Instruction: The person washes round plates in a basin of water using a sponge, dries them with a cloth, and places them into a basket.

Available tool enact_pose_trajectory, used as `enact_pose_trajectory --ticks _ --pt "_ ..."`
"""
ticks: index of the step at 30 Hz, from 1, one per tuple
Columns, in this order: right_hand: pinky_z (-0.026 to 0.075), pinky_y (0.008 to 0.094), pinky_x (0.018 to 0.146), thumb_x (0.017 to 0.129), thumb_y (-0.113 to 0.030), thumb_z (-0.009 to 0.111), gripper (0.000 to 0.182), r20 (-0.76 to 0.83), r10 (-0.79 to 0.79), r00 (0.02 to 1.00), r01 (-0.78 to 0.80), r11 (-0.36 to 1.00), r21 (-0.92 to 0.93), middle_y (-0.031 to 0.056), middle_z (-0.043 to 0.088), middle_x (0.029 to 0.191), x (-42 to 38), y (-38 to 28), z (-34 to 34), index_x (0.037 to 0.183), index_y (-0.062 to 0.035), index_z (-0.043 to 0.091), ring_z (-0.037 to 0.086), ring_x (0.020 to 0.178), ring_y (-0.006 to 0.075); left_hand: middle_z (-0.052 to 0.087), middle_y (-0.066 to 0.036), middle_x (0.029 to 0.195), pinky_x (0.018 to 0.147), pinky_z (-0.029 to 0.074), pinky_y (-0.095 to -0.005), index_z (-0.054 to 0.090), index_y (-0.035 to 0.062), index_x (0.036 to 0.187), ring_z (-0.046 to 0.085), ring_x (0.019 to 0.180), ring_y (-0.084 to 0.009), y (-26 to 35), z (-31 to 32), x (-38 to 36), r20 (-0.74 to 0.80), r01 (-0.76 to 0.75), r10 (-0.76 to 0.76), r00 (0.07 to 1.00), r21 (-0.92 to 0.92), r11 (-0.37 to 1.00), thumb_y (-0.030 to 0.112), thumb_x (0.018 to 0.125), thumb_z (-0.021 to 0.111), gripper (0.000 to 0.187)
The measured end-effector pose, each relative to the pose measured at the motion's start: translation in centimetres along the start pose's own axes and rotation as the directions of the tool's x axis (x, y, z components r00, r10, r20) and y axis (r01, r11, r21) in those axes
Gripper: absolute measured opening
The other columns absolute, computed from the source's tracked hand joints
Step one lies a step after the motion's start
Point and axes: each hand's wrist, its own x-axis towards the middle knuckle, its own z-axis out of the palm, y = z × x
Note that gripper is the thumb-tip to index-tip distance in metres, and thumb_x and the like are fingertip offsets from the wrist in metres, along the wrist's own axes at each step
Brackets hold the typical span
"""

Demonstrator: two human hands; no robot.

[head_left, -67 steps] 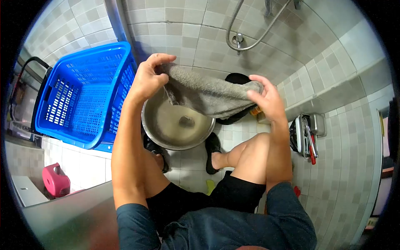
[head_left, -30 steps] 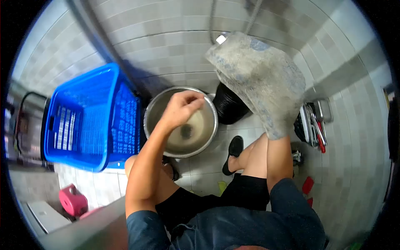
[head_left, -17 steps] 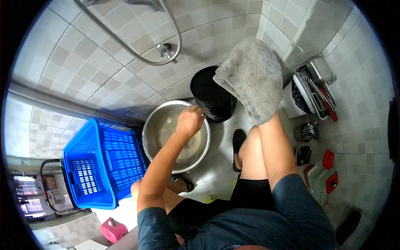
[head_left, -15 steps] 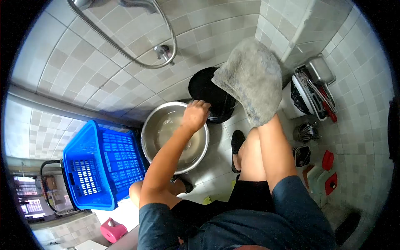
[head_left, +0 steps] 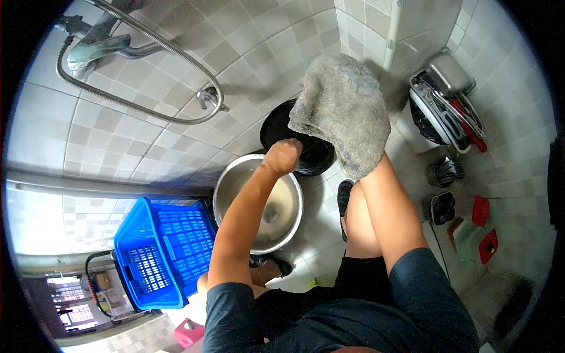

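A worn grey cloth [head_left: 344, 109], resembling a towel, is held up by my right hand, which is hidden behind it; only the forearm shows below. My left hand [head_left: 282, 156] hovers over the right rim of a metal basin [head_left: 298, 217], its fingers curled closed. Whether anything is inside those fingers I cannot make out. Cloudy water with a greyish spot in it fills the basin. Just beyond my left hand is a round black container [head_left: 276, 126], partly covered by the cloth.
A blue plastic basket [head_left: 176, 247] stands left of the basin, above a pink container [head_left: 188, 333]. A shower hose [head_left: 194, 65] loops from the wall tap. Along the right are a white bin [head_left: 412, 132] with trays and utensils, and red-and-green items [head_left: 471, 241].
The view has shifted, bringing more of the tap into sight. The cloth has changed its folds slightly. My left hand stays closed near the basin rim, its fingers curled tighter.
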Motion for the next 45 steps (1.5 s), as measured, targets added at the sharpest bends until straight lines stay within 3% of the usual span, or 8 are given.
enact_pose_trajectory --ticks 14,20,29,32,36,38,40,45 --pt "0.049 0.0434 0.096 0.086 -0.023 0.068 0.035 0.064 0.014 0.998 -0.021 0.994 0.105 0.0128 0.067 0.115 -1.0 -3.6 0.3 0.117 -0.0069 0.067 0.062 0.108 0.0327 0.066 -0.017 0.086 0.073 0.054 -0.0483 0.062 0.0055 0.095 0.067 0.083 -0.0404 3.7 -9.6 -11.3 -0.256 0.241 -0.296 0.92 -0.227 0.944 0.008 0.073 0.068 0.023" --pt "0.05 0.0435 0.094 0.087 -0.021 0.068 0.032 0.183 -0.057 0.981 0.023 0.983 0.182 0.0131 0.067 0.112 -2.3 -7.3 2.5 0.115 -0.0059 0.067 0.063 0.105 0.0329 0.063 -0.005 0.075 0.07 0.051 -0.0318 0.066 -0.0012 0.093 0.059 0.07 -0.0144 2.1 -12.5 -22.9 -0.184 0.357 -0.847 0.5 -0.847 0.394 0.0 0.071 0.076 0.024" --pt "0.051 0.0437 0.09 0.088 -0.017 0.067 0.028 0.363 -0.317 0.876 0.224 0.935 0.276 0.0137 0.068 0.109 -4.7 -16.4 9.6 0.113 -0.0044 0.068 0.064 0.101 0.0332 0.064 0.0 0.076 0.064 0.049 -0.028 0.063 0.0044 0.081 0.057 0.067 -0.0102 1.0 -10.8 -32.9 -0.079 0.039 -0.981 0.175 -0.995 0.087 0.001 0.074 0.079 0.019" --pt "0.051 0.0437 0.089 0.088 -0.015 0.066 0.026 0.411 -0.43 0.804 0.322 0.895 0.307 0.0139 0.068 0.107 -6.9 -20.3 12.2 0.112 -0.004 0.069 0.064 0.099 0.0333 0.068 0.0 0.083 0.066 0.05 -0.0253 0.065 0.0032 0.084 0.057 0.074 -0.0051 0.5 -9.5 -32.9 -0.23 0.051 -0.93 0.287 -0.966 0.254 0.012 0.083 0.081 0.018" --pt "0.052 0.0438 0.088 0.088 -0.013 0.066 0.025 0.4 -0.584 0.707 0.496 0.812 0.309 0.0142 0.068 0.106 -10.8 -25.6 16.1 0.11 -0.0033 0.069 0.065 0.097 0.0335 0.074 -0.013 0.114 0.093 0.054 -0.0367 0.068 0.0013 0.12 0.069 0.103 -0.032 2.5 -13.3 -33.3 -0.179 0.402 -0.809 0.56 -0.795 0.455 0.022 0.09 0.071 0.037" --pt "0.052 0.0438 0.087 0.088 -0.013 0.066 0.024 0.4 -0.62 0.675 0.531 0.785 0.32 0.0142 0.068 0.105 -11.1 -26.3 16.9 0.11 -0.0031 0.069 0.065 0.097 0.0335 0.059 -0.021 0.138 0.113 0.04 -0.0397 0.059 0.0032 0.135 0.052 0.133 -0.0299 -3.9 5.0 -33.5 -0.291 -0.068 -0.811 0.507 -0.952 0.299 0.028 0.093 0.065 0.049" --pt "0.053 0.0426 0.087 0.085 -0.014 0.069 0.028 0.314 -0.663 0.68 0.5 0.732 0.462 0.0136 0.069 0.103 -10.6 -25.9 17.8 0.111 -0.004 0.069 0.066 0.094 0.0328 0.055 -0.017 0.145 0.117 0.035 -0.0414 0.057 0.0026 0.139 0.048 0.137 -0.0314 -1.2 -5.0 -36.1 -0.493 0.382 -0.642 0.587 -0.531 0.756 0.031 0.096 0.062 0.052" --pt "0.057 0.0376 0.08 0.082 -0.019 0.073 0.031 0.319 -0.634 0.705 0.323 0.687 0.651 0.0113 0.072 0.089 -8.6 -23.1 19.8 0.111 -0.0071 0.07 0.069 0.081 0.0321 0.065 -0.017 0.129 0.106 0.045 -0.0432 0.065 0.0029 0.127 0.059 0.123 -0.0331 0.1 -9.8 -37.3 -0.647 0.291 -0.529 0.549 -0.445 0.847 0.02 0.082 0.071 0.049"
